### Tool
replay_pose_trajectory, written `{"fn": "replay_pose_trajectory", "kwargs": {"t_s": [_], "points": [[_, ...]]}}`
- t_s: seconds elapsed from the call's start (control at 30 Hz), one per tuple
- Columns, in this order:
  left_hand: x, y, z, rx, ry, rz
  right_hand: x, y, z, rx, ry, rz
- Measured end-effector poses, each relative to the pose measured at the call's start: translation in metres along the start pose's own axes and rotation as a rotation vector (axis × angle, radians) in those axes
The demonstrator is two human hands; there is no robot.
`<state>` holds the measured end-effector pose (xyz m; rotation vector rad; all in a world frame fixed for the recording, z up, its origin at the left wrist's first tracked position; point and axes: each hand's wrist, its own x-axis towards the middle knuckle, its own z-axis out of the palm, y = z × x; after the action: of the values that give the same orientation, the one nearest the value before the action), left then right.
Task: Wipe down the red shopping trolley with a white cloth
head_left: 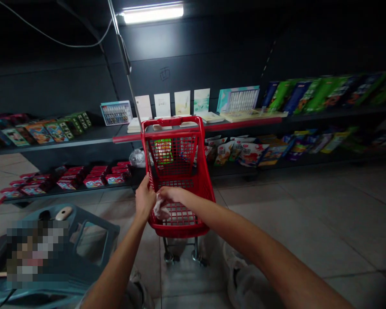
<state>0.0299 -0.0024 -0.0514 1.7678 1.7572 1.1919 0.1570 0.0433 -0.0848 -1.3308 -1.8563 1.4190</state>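
The white cloth (161,210) hangs crumpled directly under the fingers of your right hand (170,194), at the near left corner of the red cart (184,231). Your right hand is narrowed, fingers pinching the cloth from above; the cloth's lower end is by the cart's near rim, contact with it not clear.

Your left hand (145,196) is just beside the cloth, on its left, against the cart's left side wall. You have its fingers up along that wall; whether they close around the edge, cannot tell.

Cart: upright, mesh basket facing you, casters on the tiled floor. A metal pole (134,96) slants up past its far left corner. Left of your left forearm: a blue-grey plastic stool (113,234) bearing a white mouse (64,213).

Beyond the cart: dark shelving with upright booklets (182,103), snack bags (252,153) on the lower level to the right, red boxes (94,176) lower left. Lit tube lamp (152,13) above.
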Motion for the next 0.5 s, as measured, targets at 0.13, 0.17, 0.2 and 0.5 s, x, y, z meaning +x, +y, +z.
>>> {"fn": "replay_pose_trajectory", "kwargs": {"t_s": [0.13,0.17,0.2,0.5], "points": [[0.001,-0.001,0.002,0.015,-0.008,-0.01,0.022,-0.013,-0.01,0.131,0.073,-0.066],[0.002,-0.001,0.002,0.012,-0.01,-0.011,0.026,-0.016,-0.013,0.168,0.1,-0.091],[0.003,-0.002,0.003,0.006,-0.014,-0.008,0.029,-0.018,-0.015,0.193,0.133,-0.122],[0.006,-0.001,0.002,0.024,-0.019,-0.021,0.025,-0.006,-0.004,-0.405,-0.155,-0.095]]}}
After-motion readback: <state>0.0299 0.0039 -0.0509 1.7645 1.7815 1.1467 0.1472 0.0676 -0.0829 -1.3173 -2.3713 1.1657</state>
